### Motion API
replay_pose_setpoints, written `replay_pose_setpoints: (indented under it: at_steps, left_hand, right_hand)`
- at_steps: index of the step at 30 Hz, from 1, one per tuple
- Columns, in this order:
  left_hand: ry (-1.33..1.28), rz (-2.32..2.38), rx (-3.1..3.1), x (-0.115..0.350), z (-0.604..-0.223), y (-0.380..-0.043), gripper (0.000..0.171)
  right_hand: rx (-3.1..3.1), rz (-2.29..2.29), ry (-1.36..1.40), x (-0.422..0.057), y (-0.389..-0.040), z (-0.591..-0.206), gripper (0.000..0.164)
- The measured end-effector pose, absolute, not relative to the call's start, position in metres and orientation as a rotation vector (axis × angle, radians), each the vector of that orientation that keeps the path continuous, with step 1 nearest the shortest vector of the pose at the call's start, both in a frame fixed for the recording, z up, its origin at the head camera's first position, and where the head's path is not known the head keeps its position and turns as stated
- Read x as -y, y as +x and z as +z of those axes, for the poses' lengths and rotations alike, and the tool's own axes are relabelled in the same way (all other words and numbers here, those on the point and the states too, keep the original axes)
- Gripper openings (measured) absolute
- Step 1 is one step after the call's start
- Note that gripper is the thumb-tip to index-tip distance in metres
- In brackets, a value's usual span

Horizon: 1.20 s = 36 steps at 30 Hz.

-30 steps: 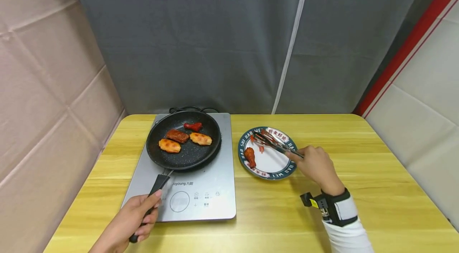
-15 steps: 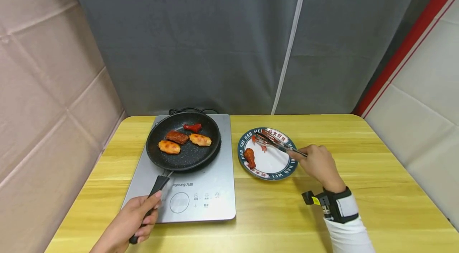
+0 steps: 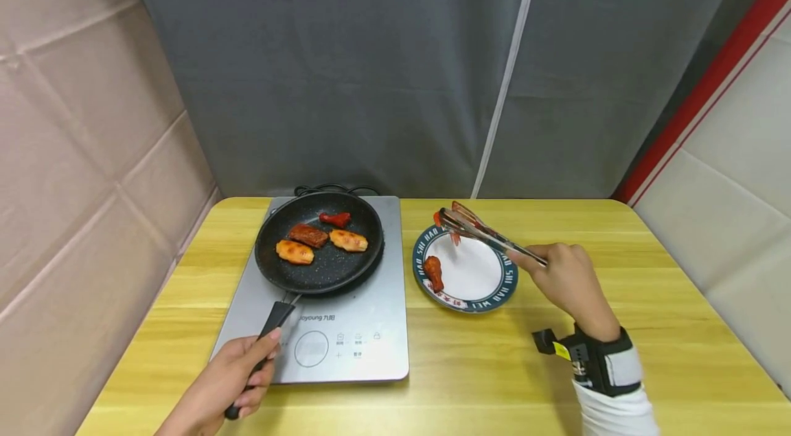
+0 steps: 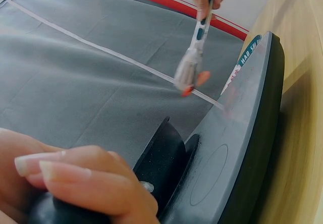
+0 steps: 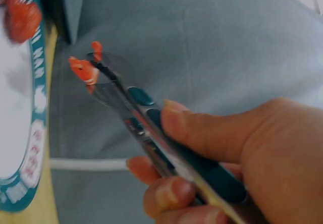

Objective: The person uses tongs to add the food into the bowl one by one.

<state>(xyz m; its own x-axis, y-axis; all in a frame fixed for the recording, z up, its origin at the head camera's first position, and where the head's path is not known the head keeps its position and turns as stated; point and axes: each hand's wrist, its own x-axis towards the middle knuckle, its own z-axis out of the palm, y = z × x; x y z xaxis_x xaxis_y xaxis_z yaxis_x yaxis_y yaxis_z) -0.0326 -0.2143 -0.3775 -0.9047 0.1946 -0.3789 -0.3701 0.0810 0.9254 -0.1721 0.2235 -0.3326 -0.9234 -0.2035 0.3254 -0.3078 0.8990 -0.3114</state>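
My left hand (image 3: 231,377) grips the black handle (image 3: 277,316) of a frying pan (image 3: 336,274) at the left. In the pan lie two browned chicken wings (image 3: 348,240), a dark brown piece of meat (image 3: 308,235) and a small red drumstick (image 3: 336,219). My right hand (image 3: 565,281) holds metal tongs (image 3: 494,240), thumb on one arm and fingers round the other. Between the tong tips is an orange-red shrimp (image 5: 85,71), raised above the far rim of a plate (image 3: 472,278). Another drumstick (image 3: 434,274) rests on the plate's left side.
Under the pan is a silver induction cooktop (image 3: 346,371), its black cable (image 3: 330,187) bunched behind it. The wooden table (image 3: 469,381) ends at a grey curtain (image 3: 346,79). Pale cloth walls (image 3: 80,168) stand left and right.
The right hand has lifted the tongs off the plate with the shrimp in them and drawn slightly right and toward me. The left hand and pan stay put.
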Motion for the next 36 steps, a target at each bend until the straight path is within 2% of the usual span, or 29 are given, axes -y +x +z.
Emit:
replay_pose_setpoints:
  at_steps: [13,18,36]
  left_hand:
    - [-0.21,1.857,-1.953,0.215,-0.376,-0.032,0.04]
    - [-0.197,1.867,-1.946,0.214,-0.375,-0.032,0.039]
    - [-0.153,1.883,-1.936,0.213,-0.372,-0.032,0.037]
  right_hand:
    - [2.6,0.589,0.718,-0.163,-0.168,-0.291,0.03]
    - [2.602,0.594,0.827,-0.14,-0.168,-0.283,0.032]
    - [2.668,0.396,1.058,-0.083,-0.175,-0.3,0.03]
